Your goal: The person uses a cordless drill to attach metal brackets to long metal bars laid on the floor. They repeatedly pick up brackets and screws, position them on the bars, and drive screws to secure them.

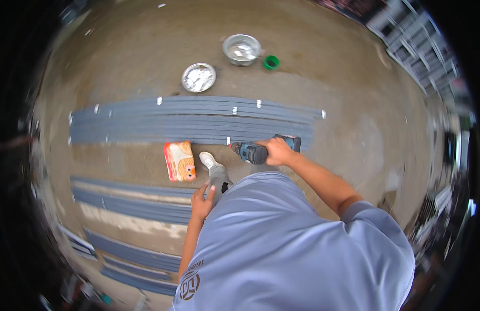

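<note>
Drill point(250, 153) fills the right hand point(277, 152), likely for steadiness; left hand point(201, 205), loosely spread, is at seven o'clock, by the leg point(217, 177).

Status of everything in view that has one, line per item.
Right hand: closed around drill
Drill: held, front end pointing left; running or not, can't tell
Left hand: fingers spread, by the left leg, not gripping
Grey strips: lying flat, in groups
Basin: upright, shiny pieces inside
Dish: upright, pale pieces inside
Green cup: contents unclear
Patterned pad: on ground
</note>
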Action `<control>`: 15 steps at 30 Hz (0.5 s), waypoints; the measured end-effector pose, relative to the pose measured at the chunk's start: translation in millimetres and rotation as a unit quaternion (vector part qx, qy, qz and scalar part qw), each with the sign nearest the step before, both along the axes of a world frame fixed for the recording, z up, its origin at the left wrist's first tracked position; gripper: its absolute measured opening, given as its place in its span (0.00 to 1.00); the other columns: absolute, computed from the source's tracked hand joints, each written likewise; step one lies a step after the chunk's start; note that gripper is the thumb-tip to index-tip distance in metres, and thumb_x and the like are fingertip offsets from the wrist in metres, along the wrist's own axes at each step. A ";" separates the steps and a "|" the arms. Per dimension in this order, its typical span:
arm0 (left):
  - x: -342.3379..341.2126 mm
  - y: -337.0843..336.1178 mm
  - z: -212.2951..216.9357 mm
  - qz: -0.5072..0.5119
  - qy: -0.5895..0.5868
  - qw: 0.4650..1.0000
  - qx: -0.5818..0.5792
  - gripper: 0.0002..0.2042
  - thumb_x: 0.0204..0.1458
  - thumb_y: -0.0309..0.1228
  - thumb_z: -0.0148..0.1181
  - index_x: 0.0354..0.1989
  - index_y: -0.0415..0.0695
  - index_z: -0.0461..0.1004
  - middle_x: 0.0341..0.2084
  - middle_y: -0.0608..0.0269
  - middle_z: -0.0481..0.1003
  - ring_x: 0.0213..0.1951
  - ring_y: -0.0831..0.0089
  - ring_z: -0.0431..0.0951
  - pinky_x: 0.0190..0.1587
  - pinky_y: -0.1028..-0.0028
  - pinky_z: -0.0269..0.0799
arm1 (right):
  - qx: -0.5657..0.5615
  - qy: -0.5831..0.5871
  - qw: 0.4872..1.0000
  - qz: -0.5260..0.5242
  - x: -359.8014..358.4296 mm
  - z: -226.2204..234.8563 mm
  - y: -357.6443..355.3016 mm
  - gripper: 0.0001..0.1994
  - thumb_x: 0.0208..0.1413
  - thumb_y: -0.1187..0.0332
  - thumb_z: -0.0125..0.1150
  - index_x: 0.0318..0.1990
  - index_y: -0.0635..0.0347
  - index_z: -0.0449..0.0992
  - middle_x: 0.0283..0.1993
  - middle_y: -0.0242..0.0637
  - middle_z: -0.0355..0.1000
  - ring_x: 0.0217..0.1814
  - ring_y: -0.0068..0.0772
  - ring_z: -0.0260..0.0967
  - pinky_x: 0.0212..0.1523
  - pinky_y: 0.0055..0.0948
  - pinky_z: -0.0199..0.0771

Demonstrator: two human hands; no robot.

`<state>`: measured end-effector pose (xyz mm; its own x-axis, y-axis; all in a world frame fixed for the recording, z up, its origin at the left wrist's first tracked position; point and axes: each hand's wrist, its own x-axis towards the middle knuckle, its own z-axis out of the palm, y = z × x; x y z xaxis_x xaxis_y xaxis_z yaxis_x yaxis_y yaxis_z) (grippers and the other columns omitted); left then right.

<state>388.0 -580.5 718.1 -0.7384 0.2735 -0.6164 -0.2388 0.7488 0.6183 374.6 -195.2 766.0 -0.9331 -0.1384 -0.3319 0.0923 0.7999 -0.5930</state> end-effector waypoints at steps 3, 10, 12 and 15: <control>-33.3 -96.8 -47.6 -0.159 -0.014 0.987 0.008 0.28 0.61 0.51 0.61 0.61 0.41 0.76 0.57 0.44 0.77 0.60 0.51 0.76 0.63 0.63 0.69 | 0.066 -0.056 0.986 -0.140 21.5 -12.2 -12.6 0.26 0.44 0.67 0.64 0.56 0.54 0.79 0.44 0.54 0.81 0.46 0.59 0.78 0.47 0.50 0.79; -188.5 -280.4 -116.4 -0.211 -0.134 0.954 -0.168 0.24 0.63 0.47 0.57 0.55 0.38 0.80 0.55 0.46 0.79 0.58 0.55 0.78 0.62 0.65 0.70 | -0.003 -0.055 0.889 -0.455 97.2 -38.3 -91.2 0.25 0.44 0.68 0.63 0.55 0.52 0.78 0.41 0.55 0.80 0.46 0.60 0.78 0.49 0.52 0.78; -214.9 -278.0 -124.1 -0.198 -0.130 0.944 -0.229 0.25 0.63 0.48 0.56 0.55 0.38 0.80 0.55 0.45 0.79 0.59 0.55 0.77 0.63 0.65 0.69 | -0.035 -0.082 0.853 -0.514 122.7 -43.3 -116.8 0.25 0.44 0.70 0.62 0.55 0.51 0.78 0.41 0.55 0.80 0.48 0.60 0.78 0.50 0.52 0.77; -225.9 -232.8 -108.7 -0.261 -0.125 0.940 -0.183 0.27 0.64 0.49 0.57 0.56 0.35 0.78 0.57 0.42 0.78 0.61 0.54 0.76 0.64 0.65 0.67 | -0.055 -0.091 0.807 -0.581 157.7 -50.4 -155.3 0.26 0.44 0.70 0.62 0.56 0.51 0.78 0.42 0.55 0.80 0.48 0.60 0.77 0.51 0.51 0.77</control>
<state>162.1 -813.4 609.4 -0.3816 0.2941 -0.8763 0.1163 0.9558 0.2701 532.3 -350.5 715.7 -0.3917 0.7569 -0.5231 0.8354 0.0543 -0.5470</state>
